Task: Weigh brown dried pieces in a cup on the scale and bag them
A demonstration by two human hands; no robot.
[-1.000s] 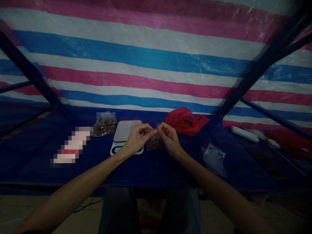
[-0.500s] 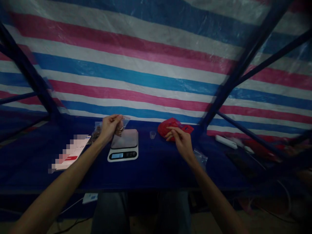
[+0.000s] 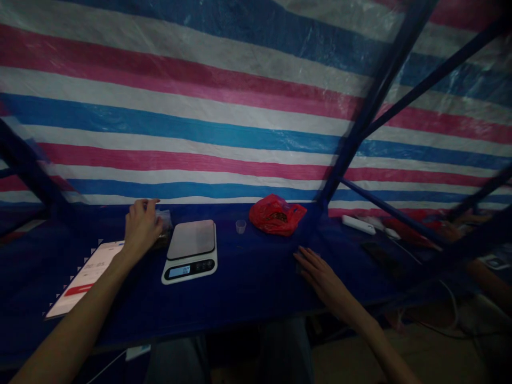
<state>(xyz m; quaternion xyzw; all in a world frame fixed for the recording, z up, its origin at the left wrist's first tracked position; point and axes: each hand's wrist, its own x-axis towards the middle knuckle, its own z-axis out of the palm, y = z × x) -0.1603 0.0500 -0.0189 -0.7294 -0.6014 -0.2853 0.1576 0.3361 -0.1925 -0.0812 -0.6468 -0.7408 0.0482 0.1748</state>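
My left hand is over the left side of the table, its fingers loosely bent and apart, beside clear plastic bags with brown contents. Part of the bags is hidden behind the hand. My right hand lies low with its fingers stretched out, over a clear plastic bag that it mostly covers. Between the hands sits a white digital scale with a bare plate, its display lit and showing zeros. A small clear cup and an opened red plastic bag with brown bits inside stand farther back.
A tablet-like lit screen lies under my left forearm. At the right are a white elongated object, a dark phone-like object and cables. Blue metal bars frame the striped sheet behind the table. Another person's arm shows at far right.
My left hand has moved left from above the scale to the bags, and the small bag it held is out of its pinch. My right hand has come down from the red bag onto the clear bag.
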